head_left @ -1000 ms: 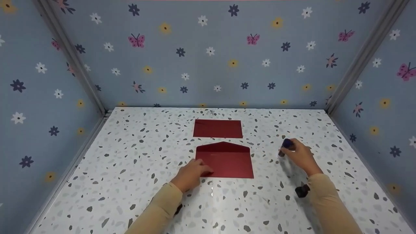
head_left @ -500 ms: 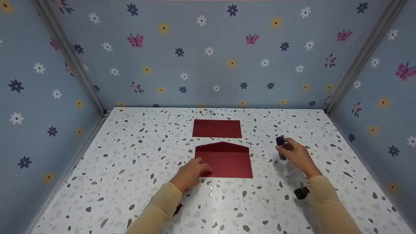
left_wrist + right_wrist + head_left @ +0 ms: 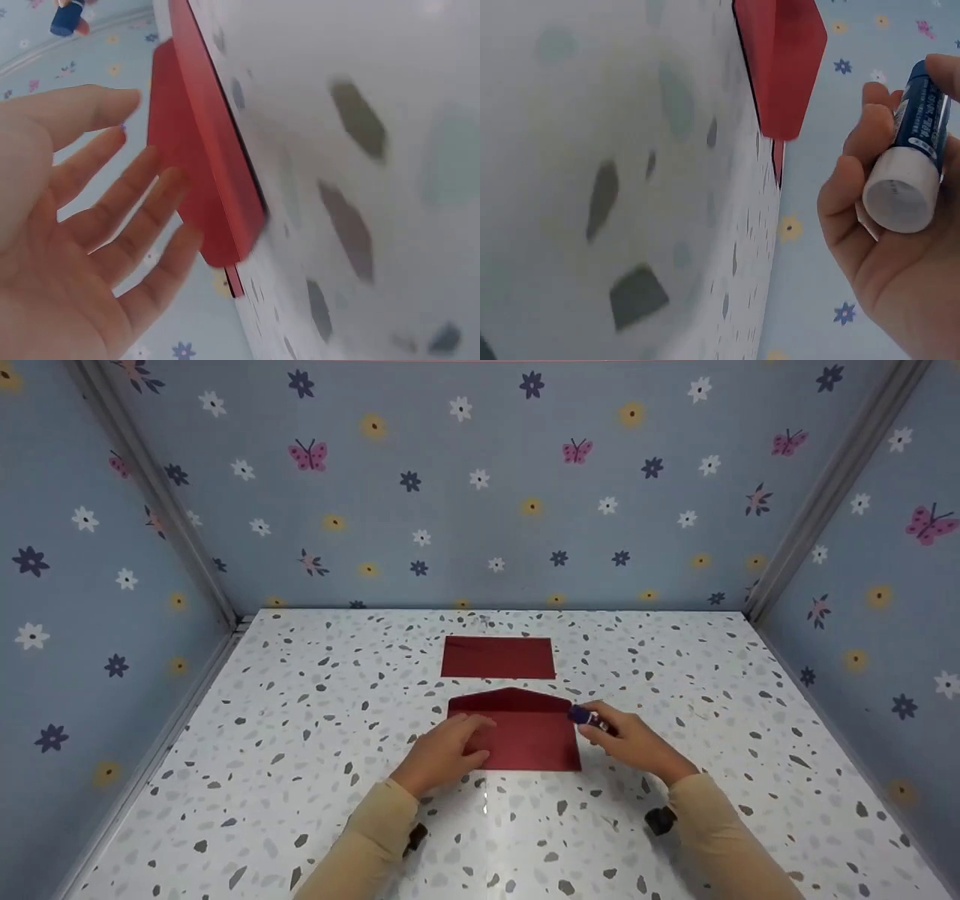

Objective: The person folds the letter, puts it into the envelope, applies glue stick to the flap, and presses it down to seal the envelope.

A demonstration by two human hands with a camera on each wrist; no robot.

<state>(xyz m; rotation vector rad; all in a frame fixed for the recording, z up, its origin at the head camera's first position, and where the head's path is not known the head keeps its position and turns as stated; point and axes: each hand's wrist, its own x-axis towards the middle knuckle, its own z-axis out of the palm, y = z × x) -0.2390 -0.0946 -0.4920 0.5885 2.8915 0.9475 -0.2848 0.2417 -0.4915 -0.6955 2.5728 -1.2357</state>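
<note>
A red envelope [image 3: 529,741] lies on the speckled table with its pointed flap [image 3: 512,700] open toward the back wall. Over its left side hovers my left hand [image 3: 444,750], its fingers spread and relaxed, holding nothing; in the left wrist view the palm and fingers [image 3: 142,225] show apart from the red paper. At the envelope's right edge my right hand [image 3: 634,741] grips a glue stick [image 3: 592,718]. It has a dark blue body with a white end [image 3: 904,191], visible in the right wrist view. The blue end points toward the envelope.
A second red envelope or card [image 3: 498,658] lies flat behind the first one. Patterned blue walls [image 3: 480,487] enclose the table [image 3: 315,697] at the back and both sides. A small black object [image 3: 660,820] shows at the right wrist.
My right hand has brought the glue stick leftward and nearer, from the table's right side to the envelope's right edge. My left hand has lifted off the envelope's lower left and spread its fingers.
</note>
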